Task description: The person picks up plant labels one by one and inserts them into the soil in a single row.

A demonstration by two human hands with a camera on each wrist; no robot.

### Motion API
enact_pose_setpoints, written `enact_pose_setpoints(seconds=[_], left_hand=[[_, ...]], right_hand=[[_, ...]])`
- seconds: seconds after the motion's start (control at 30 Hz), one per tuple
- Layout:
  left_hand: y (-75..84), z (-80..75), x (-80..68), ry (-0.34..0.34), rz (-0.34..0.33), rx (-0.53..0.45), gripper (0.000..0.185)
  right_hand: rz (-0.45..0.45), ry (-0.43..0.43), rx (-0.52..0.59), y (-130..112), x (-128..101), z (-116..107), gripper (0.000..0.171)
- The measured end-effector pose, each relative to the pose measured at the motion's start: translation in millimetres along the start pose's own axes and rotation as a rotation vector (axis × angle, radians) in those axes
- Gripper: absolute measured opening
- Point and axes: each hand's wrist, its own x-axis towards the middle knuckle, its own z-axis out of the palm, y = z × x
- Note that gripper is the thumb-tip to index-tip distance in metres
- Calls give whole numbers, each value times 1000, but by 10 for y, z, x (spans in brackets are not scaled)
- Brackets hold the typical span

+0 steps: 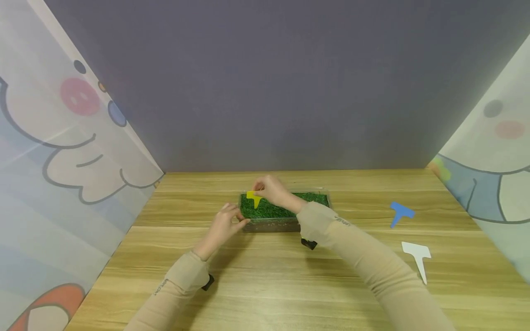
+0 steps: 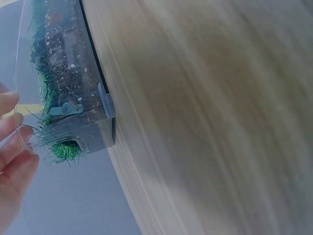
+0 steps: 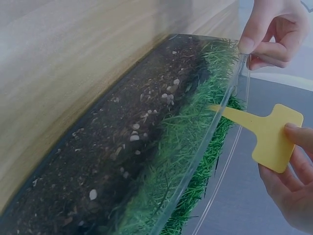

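Observation:
A clear plastic box (image 1: 285,224) of dark soil and green grass (image 1: 281,209) stands on the wooden table. My right hand (image 1: 269,187) reaches over its left end and pinches a yellow T-shaped plant label (image 1: 253,196). In the right wrist view the yellow label (image 3: 271,137) has its pointed tip at the grass (image 3: 195,142) by the box rim, with my right hand (image 3: 293,186) on its wide head. My left hand (image 1: 227,224) is at the box's near left corner. Seen from the right wrist, my left hand (image 3: 268,32) pinches the rim. The left wrist view shows the box (image 2: 73,98) and my left fingers (image 2: 14,147).
A blue plant label (image 1: 400,213) and a white plant label (image 1: 417,255) lie flat on the table to the right of the box. A grey wall stands behind the table, with cartoon-printed panels on both sides. Bare wood table (image 1: 265,285) stretches in front of the box.

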Motion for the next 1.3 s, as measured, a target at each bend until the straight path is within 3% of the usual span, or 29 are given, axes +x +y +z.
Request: enact_pose_setpoints(seconds=[0.53,0.83,1.3], left_hand=[[-16,4,-16,-1,-25,-21,21],[-5,8,-14,8,-17,-21,21],[-15,14,-14,3,-19,-24,21]], right_hand=[[-27,-5,-54,-72,11,68,8],[-8,19,-20,-29,17,64,8],[-73,6,-80,-44,2,116,8]])
